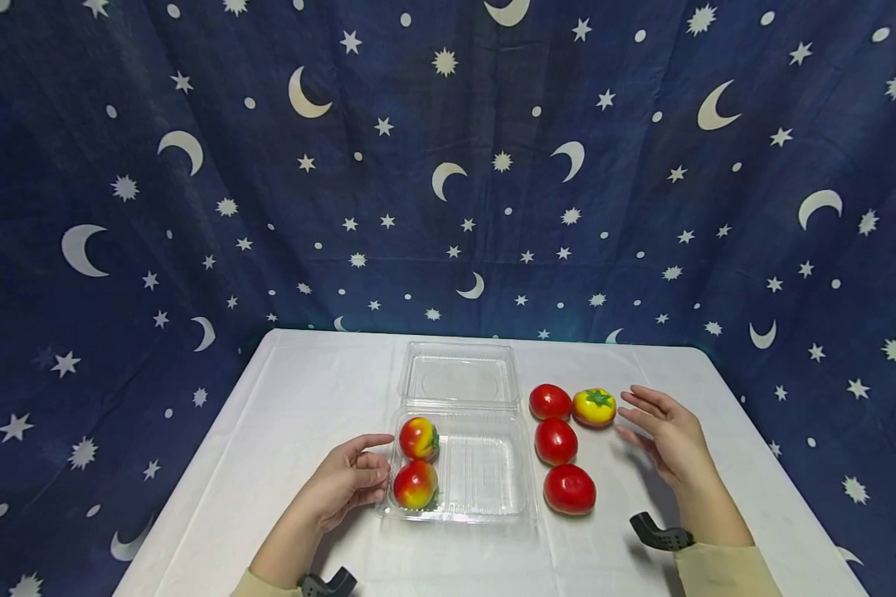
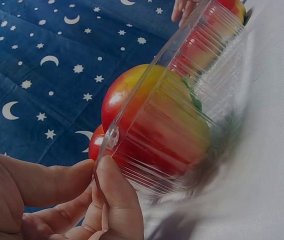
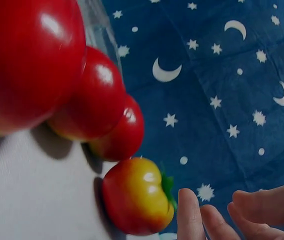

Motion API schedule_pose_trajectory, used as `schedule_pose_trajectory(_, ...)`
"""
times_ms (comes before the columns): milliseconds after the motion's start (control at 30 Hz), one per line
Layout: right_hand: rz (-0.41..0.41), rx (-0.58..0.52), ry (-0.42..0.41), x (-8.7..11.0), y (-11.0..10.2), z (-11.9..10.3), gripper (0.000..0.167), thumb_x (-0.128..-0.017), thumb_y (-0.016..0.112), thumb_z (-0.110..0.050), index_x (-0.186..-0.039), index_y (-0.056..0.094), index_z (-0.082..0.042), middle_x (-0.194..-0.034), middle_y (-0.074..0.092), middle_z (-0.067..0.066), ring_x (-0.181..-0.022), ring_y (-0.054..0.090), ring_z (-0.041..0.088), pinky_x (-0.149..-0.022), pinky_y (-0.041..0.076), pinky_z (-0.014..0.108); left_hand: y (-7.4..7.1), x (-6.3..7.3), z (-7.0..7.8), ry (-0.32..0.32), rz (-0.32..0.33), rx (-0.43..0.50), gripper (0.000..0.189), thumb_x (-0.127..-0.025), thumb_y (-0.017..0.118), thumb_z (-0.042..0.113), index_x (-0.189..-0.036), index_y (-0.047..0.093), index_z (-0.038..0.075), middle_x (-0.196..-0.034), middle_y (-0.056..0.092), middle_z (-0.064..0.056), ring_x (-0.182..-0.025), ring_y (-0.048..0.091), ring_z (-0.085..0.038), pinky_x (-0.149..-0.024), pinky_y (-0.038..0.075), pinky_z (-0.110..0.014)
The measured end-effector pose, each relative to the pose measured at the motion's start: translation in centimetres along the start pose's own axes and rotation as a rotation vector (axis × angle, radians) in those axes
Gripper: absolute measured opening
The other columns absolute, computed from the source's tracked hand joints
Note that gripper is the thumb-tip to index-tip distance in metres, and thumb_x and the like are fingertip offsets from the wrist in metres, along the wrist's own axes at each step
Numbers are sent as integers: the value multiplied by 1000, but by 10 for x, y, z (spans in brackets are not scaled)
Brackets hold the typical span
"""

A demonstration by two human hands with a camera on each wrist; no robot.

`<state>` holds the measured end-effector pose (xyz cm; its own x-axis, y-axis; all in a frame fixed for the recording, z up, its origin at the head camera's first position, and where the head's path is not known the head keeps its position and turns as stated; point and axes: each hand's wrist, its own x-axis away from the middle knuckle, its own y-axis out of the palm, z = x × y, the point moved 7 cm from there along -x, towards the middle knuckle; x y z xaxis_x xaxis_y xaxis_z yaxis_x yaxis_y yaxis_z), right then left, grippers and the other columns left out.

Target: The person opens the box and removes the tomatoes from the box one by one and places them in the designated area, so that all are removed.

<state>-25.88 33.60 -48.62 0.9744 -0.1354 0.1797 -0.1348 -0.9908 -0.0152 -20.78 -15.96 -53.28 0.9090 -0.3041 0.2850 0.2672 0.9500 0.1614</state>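
A clear plastic clamshell container [image 1: 485, 473] lies with its lid [image 1: 459, 373] folded back. My left hand [image 1: 347, 481] pinches the container's left rim between thumb and fingers, plainly seen in the left wrist view. Along that side of the tray sit two red-and-yellow tomatoes [image 1: 416, 485], one behind the other. My right hand [image 1: 668, 435] holds nothing; its fingers are spread just right of a yellow-topped tomato [image 1: 594, 408] with a green leafy cap. That tomato's side looks red in the right wrist view. A small gap separates it from the fingertips in the head view.
Three red tomatoes [image 1: 556, 441] stand in a column just right of the container, the rear one beside the yellow-topped tomato. A white cloth covers the table [image 1: 306, 373]. Behind its back edge hangs a dark blue curtain [image 1: 388, 166] with moons and stars.
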Motion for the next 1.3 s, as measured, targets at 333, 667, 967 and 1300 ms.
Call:
schedule_pose_trajectory(333, -47, -25, -57, 14, 23, -20, 48, -107, 62, -6, -153, 48, -6, -123, 73, -14, -106, 77, 6, -88, 66, 30, 0, 0, 0, 5, -4, 4, 67, -97, 65, -5, -159, 39, -5, -91, 68, 1, -77, 65, -11, -69, 64, -23)
schedule_pose_trajectory(667, -77, 116, -44, 23, 56, -25, 58, -107, 65, -11, -160, 42, -6, -147, 64, 12, -112, 76, 9, -92, 65, 30, 1, 1, 1, -3, -4, 4, 68, -97, 66, -5, -159, 39, -5, -91, 68, 2, -78, 65, -10, -68, 64, -22)
schedule_pose_trajectory(967, -179, 135, -82, 39, 99, -27, 57, -106, 64, -5, -159, 44, -1, -152, 55, 28, -115, 75, 14, -91, 66, 33, 1, 0, 0, -5, -6, 8, 69, -97, 67, -5, -159, 39, -5, -91, 67, 2, -78, 65, -10, -69, 64, -23)
schedule_pose_trajectory(1300, -258, 92, -26, 47, 144, -23, 51, -103, 65, -3, -153, 53, -5, -151, 58, 27, -114, 74, 17, -90, 67, 34, 0, -1, -1, -6, -1, 17, 69, -96, 68, -4, -159, 39, -5, -91, 68, 2, -77, 66, -10, -70, 65, -23)
